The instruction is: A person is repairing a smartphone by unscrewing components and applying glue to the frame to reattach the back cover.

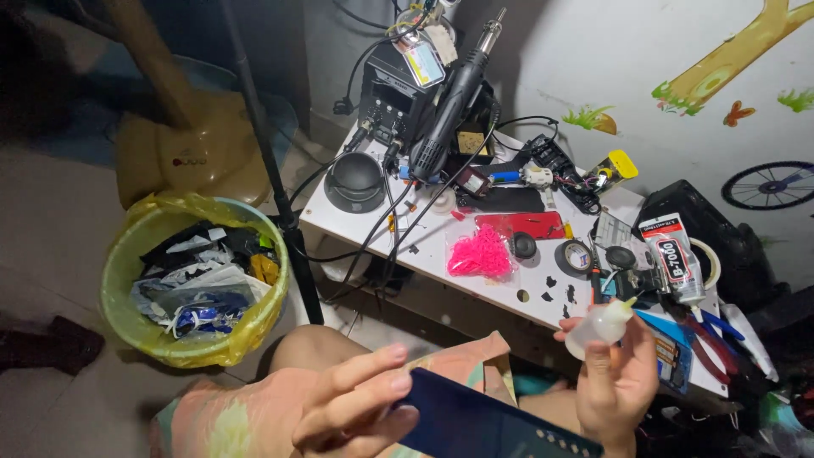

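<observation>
Phone [483, 424] cut off below; right hand [615, 386] wrist too.

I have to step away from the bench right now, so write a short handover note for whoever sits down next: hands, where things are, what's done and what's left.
Left hand: grips the dark blue flat phone panel by its left end, held over the lap.
Right hand: holds the small translucent white squeeze bottle, nozzle tilted up and to the right, away from the panel.
On the white worktable: tube of clear glue, red flat phone cover, pink plastic bundle, black hot-air station. Yellow-lined waste bin on the floor to the left.
Done: panel and bottle picked up.
Left: no liquid is visible on the panel.
</observation>
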